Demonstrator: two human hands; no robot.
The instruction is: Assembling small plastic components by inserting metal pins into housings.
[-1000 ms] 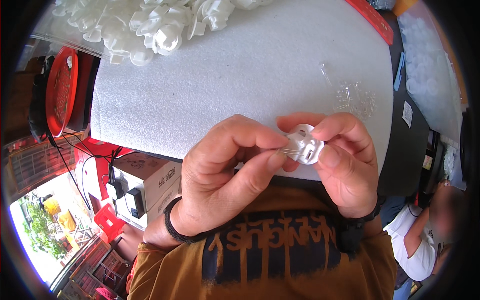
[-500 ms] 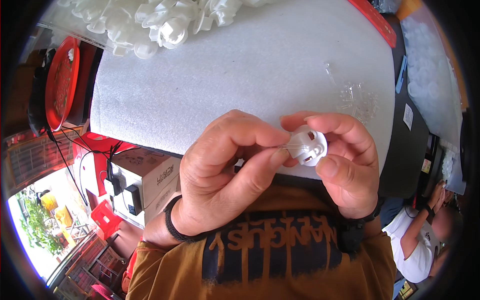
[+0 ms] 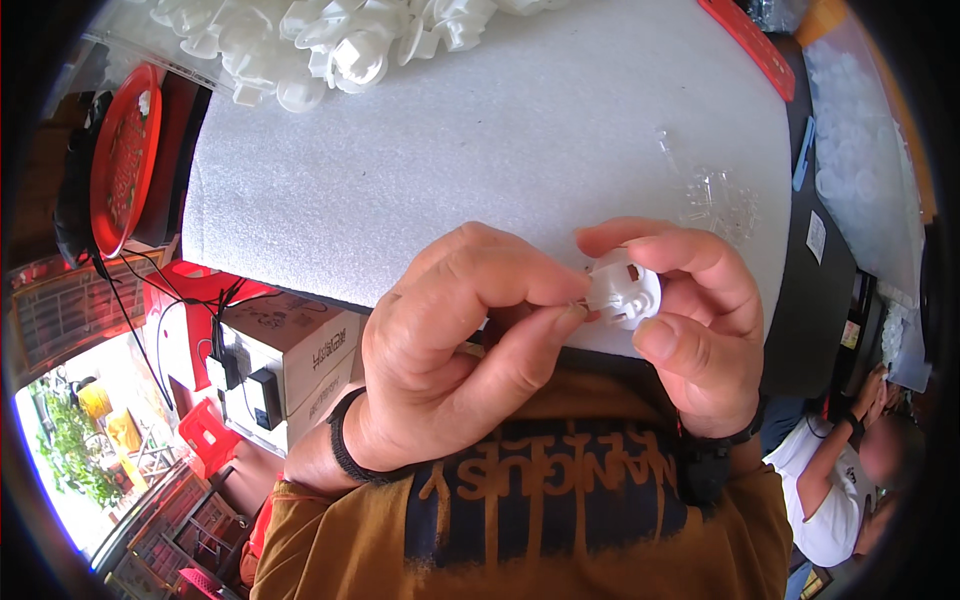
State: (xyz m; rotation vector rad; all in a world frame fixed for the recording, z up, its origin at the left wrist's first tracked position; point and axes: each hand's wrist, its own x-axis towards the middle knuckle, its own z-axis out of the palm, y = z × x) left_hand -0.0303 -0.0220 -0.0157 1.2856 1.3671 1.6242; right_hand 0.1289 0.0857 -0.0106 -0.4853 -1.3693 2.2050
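Observation:
My right hand (image 3: 700, 320) holds a small white round plastic part (image 3: 622, 292) by its rim, between thumb and fingers. The part has slots and a raised middle that faces left. My left hand (image 3: 470, 330) is closed in a pinch against the left side of that part. Fine wire leads show at its thumb and forefinger tips; most of their length is hidden. Beyond my right hand, a loose pile of small clear pieces with thin wire legs, looking like LEDs (image 3: 720, 200), lies on the pale foam mat (image 3: 420, 170).
A heap of translucent white plastic parts (image 3: 350, 50) lies at the far left. At the far right are a red flat object (image 3: 752, 48), a blue pen-like tool (image 3: 803, 153) and a bag of white parts (image 3: 860, 170). A red tray (image 3: 125, 160) stands left; a co-worker (image 3: 830, 490) sits right.
Both hands and the white part have shifted slightly right. The left fingertips are closer against the part, and less of the thin leads shows between them.

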